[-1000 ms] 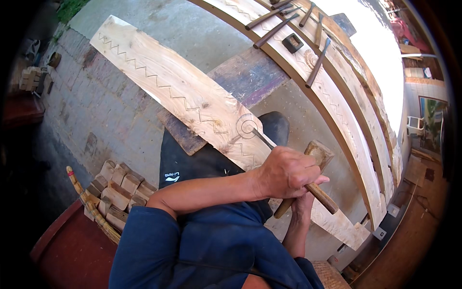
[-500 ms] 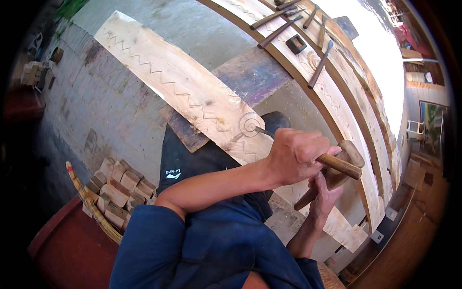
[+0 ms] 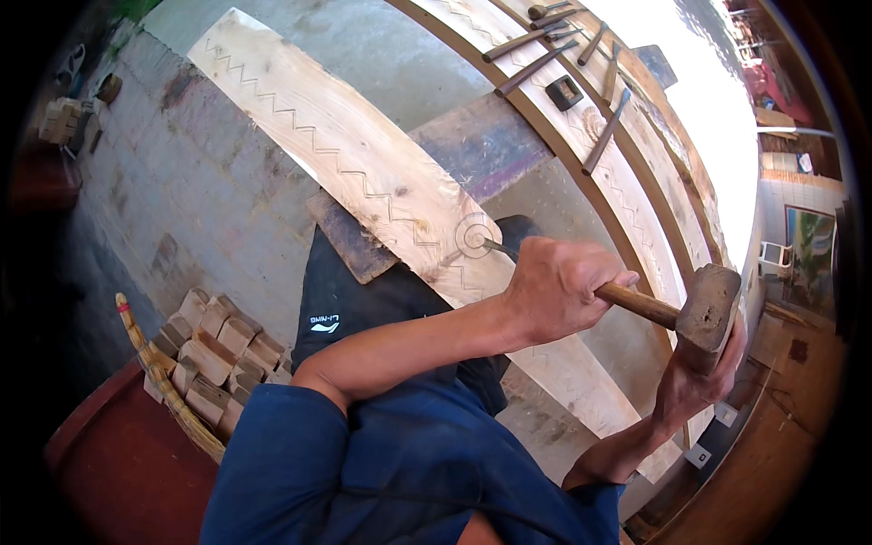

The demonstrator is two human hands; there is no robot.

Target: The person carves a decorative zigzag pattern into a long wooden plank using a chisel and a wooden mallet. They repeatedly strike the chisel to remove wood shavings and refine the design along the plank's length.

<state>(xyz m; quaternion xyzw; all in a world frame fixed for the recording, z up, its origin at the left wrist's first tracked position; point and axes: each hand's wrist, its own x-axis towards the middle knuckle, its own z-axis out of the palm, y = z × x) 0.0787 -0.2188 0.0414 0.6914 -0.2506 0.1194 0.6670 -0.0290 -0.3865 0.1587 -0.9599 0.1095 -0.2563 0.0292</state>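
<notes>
Here the left hand [image 3: 565, 289] steadies a chisel [image 3: 636, 302] on the plank [image 3: 363, 173].

Pale rough-sawn wooden plank [image 3: 363, 173], wooden mallet [image 3: 708, 309]

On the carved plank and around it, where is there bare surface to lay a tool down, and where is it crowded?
Free: the upper stretch of the plank above the spiral, and the brick floor left of it. Crowded: the spiral, where the left hand sets the chisel and the right hand holds the mallet; also the chisel row on the far boards.
</notes>
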